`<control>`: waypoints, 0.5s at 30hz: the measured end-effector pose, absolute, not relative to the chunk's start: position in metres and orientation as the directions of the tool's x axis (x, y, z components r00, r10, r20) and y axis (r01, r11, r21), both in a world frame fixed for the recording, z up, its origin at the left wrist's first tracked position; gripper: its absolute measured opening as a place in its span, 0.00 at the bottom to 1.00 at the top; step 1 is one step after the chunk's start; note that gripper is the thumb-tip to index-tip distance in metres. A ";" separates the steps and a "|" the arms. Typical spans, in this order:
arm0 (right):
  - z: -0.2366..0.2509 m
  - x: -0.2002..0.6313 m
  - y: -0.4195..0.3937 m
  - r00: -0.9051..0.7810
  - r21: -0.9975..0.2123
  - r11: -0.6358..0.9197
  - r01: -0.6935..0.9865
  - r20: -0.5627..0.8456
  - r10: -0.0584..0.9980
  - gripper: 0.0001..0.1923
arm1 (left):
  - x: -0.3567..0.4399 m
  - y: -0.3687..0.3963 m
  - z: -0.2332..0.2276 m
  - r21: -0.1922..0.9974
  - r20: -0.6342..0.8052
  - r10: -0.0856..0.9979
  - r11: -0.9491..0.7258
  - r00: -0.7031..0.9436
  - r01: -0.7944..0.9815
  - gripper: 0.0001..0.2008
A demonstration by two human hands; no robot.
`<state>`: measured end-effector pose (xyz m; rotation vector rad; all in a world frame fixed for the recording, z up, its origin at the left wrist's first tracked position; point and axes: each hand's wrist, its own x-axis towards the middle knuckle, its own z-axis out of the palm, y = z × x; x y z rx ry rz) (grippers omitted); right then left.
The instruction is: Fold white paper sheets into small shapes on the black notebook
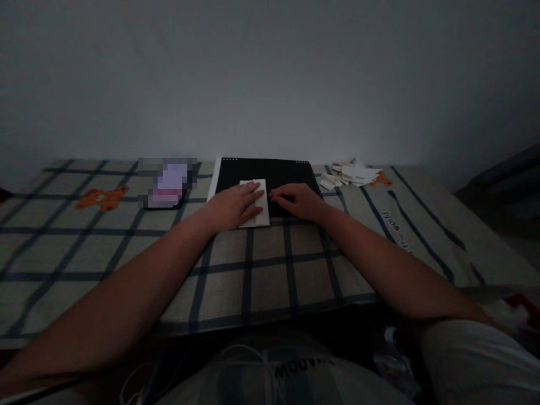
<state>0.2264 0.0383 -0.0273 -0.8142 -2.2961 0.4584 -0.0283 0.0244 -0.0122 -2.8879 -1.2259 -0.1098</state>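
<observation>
Left hand (236, 207) lies flat, fingers spread, on folded white paper (258, 209); right hand (298, 201) (loosely curled, empty) touches the matte black board (270, 171).

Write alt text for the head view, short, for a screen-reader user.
In dim light, a person's left hand lies flat on a white folded paper while the right hand rests beside it on a black pad, all on a plaid cloth. A phone lies to the left; a pile of white paper scraps sits to the right.
</observation>
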 end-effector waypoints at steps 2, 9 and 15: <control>-0.027 0.225 0.038 -0.620 -0.468 0.778 0.419 0.479 0.621 0.13 | -0.028 0.025 -0.012 0.026 0.068 0.716 -0.697 0.695 0.716 0.33; -0.030 0.223 0.040 -0.701 -0.360 0.831 0.424 0.450 0.553 0.14 | -0.027 0.024 -0.011 0.042 0.063 0.718 -0.696 0.693 0.717 0.33; -0.032 0.223 0.042 -0.715 -0.345 0.833 0.433 0.431 0.551 0.16 | -0.028 0.025 -0.013 0.060 0.058 0.725 -0.689 0.687 0.722 0.33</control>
